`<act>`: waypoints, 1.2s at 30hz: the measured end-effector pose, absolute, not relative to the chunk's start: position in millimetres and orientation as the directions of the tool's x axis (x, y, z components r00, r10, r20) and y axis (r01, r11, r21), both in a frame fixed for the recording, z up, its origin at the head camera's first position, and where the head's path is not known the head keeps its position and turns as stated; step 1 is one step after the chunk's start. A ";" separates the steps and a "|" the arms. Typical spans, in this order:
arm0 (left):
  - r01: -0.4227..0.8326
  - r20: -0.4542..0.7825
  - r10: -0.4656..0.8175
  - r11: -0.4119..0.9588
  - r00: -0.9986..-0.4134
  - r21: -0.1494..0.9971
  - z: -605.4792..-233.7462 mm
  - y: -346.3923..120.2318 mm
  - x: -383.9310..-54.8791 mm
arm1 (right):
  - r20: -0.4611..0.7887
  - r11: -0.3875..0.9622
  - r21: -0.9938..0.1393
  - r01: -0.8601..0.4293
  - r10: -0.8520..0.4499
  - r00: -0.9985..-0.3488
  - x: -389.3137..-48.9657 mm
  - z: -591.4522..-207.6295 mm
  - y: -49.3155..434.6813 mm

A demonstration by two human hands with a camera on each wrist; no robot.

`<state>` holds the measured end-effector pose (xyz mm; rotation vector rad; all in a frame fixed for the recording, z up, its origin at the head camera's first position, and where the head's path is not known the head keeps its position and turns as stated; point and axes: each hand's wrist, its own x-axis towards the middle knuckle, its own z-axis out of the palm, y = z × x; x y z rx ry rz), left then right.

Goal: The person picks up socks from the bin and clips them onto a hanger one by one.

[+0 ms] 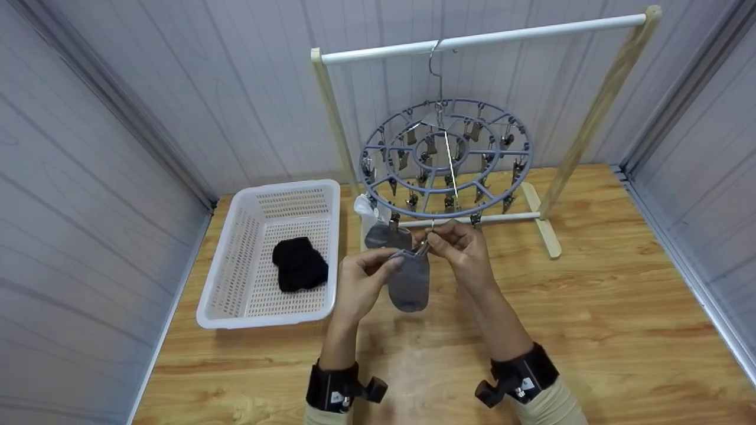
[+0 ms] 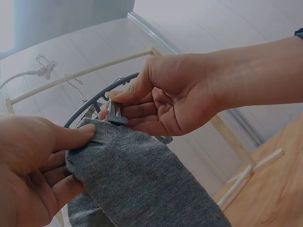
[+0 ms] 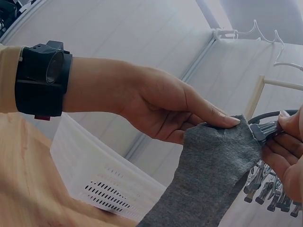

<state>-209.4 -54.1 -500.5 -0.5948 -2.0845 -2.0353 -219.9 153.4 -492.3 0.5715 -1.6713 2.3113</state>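
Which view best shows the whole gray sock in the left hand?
Head: only there does the gray sock show down to its rounded lower end. Left wrist and right wrist both show it larger, fabric clearer, but cut off at the bottom edge.

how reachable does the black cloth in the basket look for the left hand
Probably yes: the basket is open beside the left hand and nothing covers the black cloth, though that hand must first release the grey sock.
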 end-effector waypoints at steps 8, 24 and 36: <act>0.392 0.393 0.177 -0.041 -0.902 0.919 -501.2 -53.9 -209.4 | 0.427 -0.338 -0.858 -0.387 -0.052 -0.903 -219.3 -493.3 151.4; 0.416 0.421 0.140 -0.068 -0.896 0.907 -502.2 -52.8 -209.2 | 0.471 -0.365 -0.835 -0.412 -0.085 -0.878 -218.1 -494.4 148.9; 0.431 0.436 0.100 -0.069 -0.894 0.900 -500.8 -51.9 -208.5 | 0.448 -0.320 -0.856 -0.406 -0.068 -0.891 -216.3 -495.1 146.1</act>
